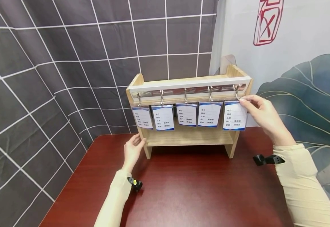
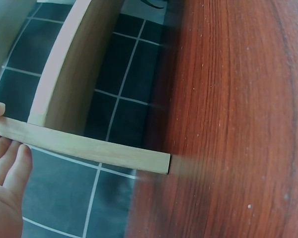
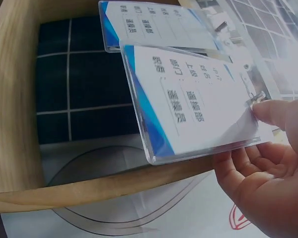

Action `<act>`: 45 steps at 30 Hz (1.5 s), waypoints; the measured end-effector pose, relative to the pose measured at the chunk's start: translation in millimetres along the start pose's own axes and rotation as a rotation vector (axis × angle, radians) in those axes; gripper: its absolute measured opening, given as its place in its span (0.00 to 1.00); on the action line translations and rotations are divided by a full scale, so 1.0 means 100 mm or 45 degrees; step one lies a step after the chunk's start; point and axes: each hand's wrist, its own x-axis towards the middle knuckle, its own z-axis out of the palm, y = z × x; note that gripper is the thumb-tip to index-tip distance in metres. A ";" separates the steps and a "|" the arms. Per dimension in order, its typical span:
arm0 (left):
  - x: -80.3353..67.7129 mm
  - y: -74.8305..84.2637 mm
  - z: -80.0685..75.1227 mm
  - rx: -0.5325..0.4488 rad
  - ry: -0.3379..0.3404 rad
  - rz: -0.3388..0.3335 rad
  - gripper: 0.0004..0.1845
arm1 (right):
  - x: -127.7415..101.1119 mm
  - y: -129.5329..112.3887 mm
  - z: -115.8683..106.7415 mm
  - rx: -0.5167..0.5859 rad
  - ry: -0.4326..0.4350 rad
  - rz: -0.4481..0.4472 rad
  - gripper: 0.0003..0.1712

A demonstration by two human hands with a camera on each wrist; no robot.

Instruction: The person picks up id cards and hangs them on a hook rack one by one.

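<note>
While the small light wooden shelf rack (image 1: pixel 187 138) sits on the dark red wood-grain surface (image 1: pixel 187 189), here's how it looks:

Done so far: five clear plastic badge sleeves with blue-and-white printed cards hang in a row on the metal hooks (image 1: pixel 185 94) under the white rail.
What's left: looks like just the rightmost badge sleeve (image 1: pixel 234 116) is being fiddled with at its hook; can't tell if it's fully seated.
Right hand (image 1: pixel 262 115): fingertips pinch the top corner of that rightmost sleeve, right at the hook.
Left hand (image 1: pixel 133 148): fingers fairly straight, resting flat against the rack's left side panel, bracing it, not wrapped round it.
Orientation: the sleeve hangs with its long axis up-down, top edge at the hook, printed face toward the camera, slightly skewed.
</note>
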 end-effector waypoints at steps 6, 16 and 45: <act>0.01 0.01 0.00 -0.004 0.003 -0.008 0.24 | -0.03 0.03 -0.02 0.150 0.034 -0.025 0.08; 0.00 0.02 0.01 -0.027 -0.001 -0.013 0.24 | -0.06 0.06 -0.05 0.170 -0.003 -0.021 0.07; 0.02 0.01 0.02 -0.015 0.020 0.017 0.20 | -0.08 0.09 -0.10 0.197 0.011 0.021 0.07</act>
